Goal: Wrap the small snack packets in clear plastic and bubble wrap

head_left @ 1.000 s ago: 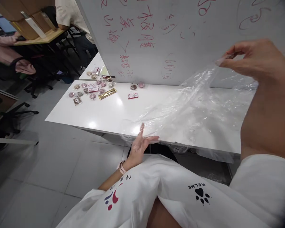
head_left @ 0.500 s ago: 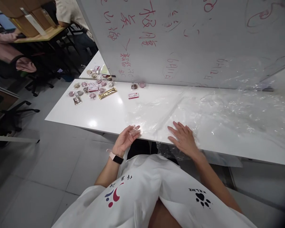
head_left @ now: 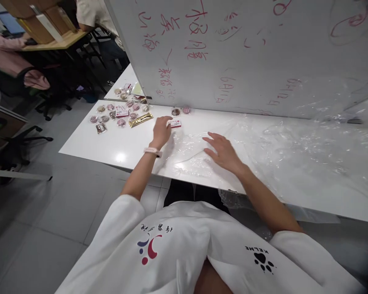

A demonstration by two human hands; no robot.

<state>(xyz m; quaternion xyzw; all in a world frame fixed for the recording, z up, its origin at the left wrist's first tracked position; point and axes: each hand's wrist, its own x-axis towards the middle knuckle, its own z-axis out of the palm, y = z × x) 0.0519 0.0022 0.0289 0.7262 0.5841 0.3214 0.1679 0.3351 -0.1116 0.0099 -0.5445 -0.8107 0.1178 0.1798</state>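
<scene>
My left hand [head_left: 162, 131], with a pale pink band on the wrist, is over the table beside a small white and dark-pink packet [head_left: 176, 123]. Its fingers are curved but apart, and their tips reach the packet's left end; whether they touch it I cannot tell. To the right, my right hand [head_left: 222, 152] is held open with fingers spread over clear plastic film [head_left: 191, 153]. The film lies wrinkled across the table and spreads far to the right. Just behind the packet are a dark round wrapped piece [head_left: 176, 111] and a pink one [head_left: 186, 109].
Several small wrapped pieces and a gold wrapper [head_left: 141, 120] lie on the left of the white table [head_left: 88, 141]. A whiteboard [head_left: 245, 53] with red writing stands along the back. Film hangs over the front edge. Other people sit at a desk [head_left: 66, 42] at far left.
My left hand has gone forward from the table's front edge to the packet. My right hand has shifted forward and slightly left. The film's left part has moved and folded.
</scene>
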